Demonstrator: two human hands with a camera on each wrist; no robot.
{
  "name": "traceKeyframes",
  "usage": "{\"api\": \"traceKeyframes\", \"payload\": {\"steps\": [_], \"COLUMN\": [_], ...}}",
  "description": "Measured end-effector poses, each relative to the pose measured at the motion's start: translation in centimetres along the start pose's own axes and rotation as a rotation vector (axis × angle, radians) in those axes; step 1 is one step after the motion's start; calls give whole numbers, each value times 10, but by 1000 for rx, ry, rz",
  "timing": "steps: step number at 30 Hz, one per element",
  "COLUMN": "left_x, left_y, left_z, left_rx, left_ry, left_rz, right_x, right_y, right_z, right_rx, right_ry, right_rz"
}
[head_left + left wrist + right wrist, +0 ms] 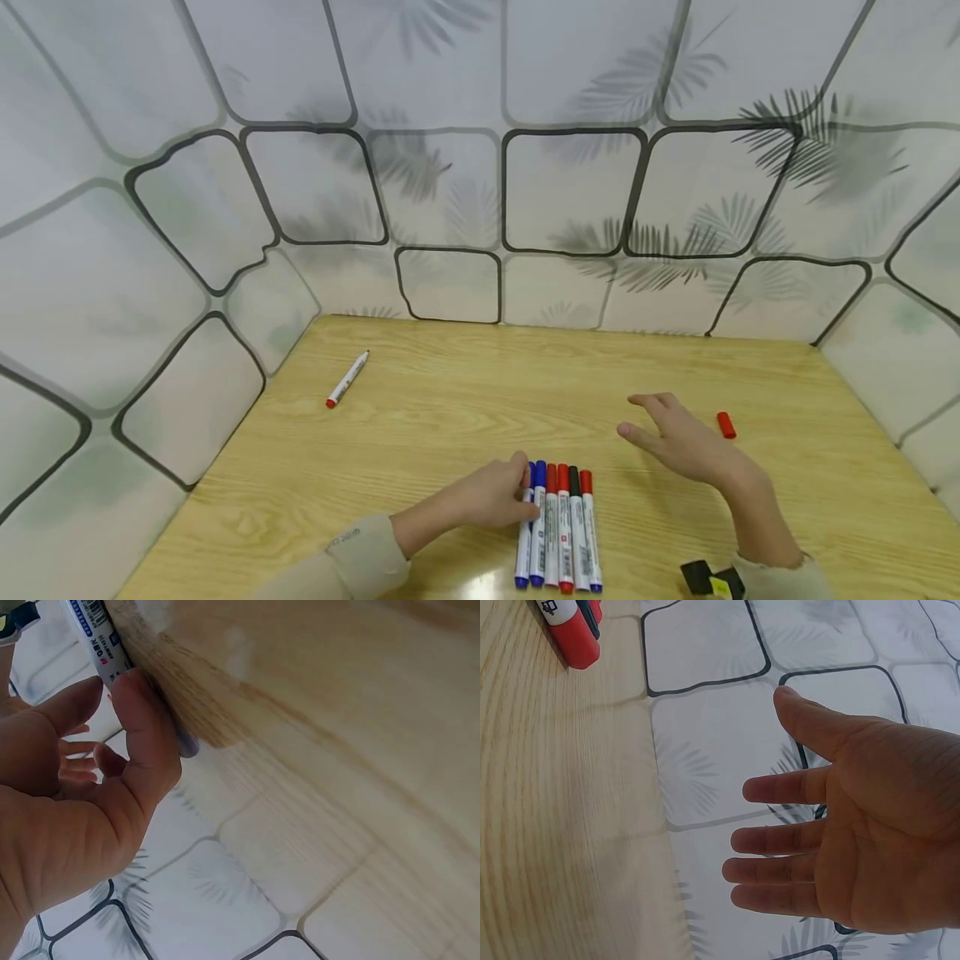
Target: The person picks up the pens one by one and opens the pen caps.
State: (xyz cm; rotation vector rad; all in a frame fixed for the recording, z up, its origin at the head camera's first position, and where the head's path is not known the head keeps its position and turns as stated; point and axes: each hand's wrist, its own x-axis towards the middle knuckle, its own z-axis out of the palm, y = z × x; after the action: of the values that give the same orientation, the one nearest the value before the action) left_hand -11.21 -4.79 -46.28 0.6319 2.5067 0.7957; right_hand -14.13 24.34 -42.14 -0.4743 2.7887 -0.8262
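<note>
At 12 o'clock, leaf-print wall covering (450,283) backs the wood-grain table (450,408). Clock directions below are taken from the marker row, head view.

Right hand (686,448) at 2 o'clock: raised over the table, fingers spread, palm bare, holds nothing; probably held up to clear the row. Left hand (487,496) at 10 o'clock: thumb and fingers bent onto the leftmost blue-capped marker (523,550), pinching it, likely to snug it against its neighbours.

Row of six whiteboard markers (564,521) near the table's 5 o'clock side, all caps away from the person, seemingly for even alignment; caps run blue, blue, red, red, black, red.

Loose marker (347,381) at 10 o'clock, apparently uncapped, red end nearer. Loose red cap (726,425) at 2 o'clock, just beyond right hand; perhaps that marker's.
</note>
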Motion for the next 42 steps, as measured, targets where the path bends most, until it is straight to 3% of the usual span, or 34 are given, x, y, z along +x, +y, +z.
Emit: {"api": "traceKeyframes", "payload": {"steps": [15,26,35,42], "left_x": [4,3,3,5], "left_y": [1,-6,-1,3], "left_z": [-1,2,1,1], "left_rx": [25,-74,-6,31], "left_ry": [-21,-12,-1,-8], "left_rz": [10,18,2,-55], "right_x": [0,2,0,0], "right_y": [3,5,3,2], "right_z": [-2,-1,1,2], "right_rx": [-3,-1,11,28], "right_ry": [-13,-8,-11,-10], "right_rz": [21,11,18,11]}}
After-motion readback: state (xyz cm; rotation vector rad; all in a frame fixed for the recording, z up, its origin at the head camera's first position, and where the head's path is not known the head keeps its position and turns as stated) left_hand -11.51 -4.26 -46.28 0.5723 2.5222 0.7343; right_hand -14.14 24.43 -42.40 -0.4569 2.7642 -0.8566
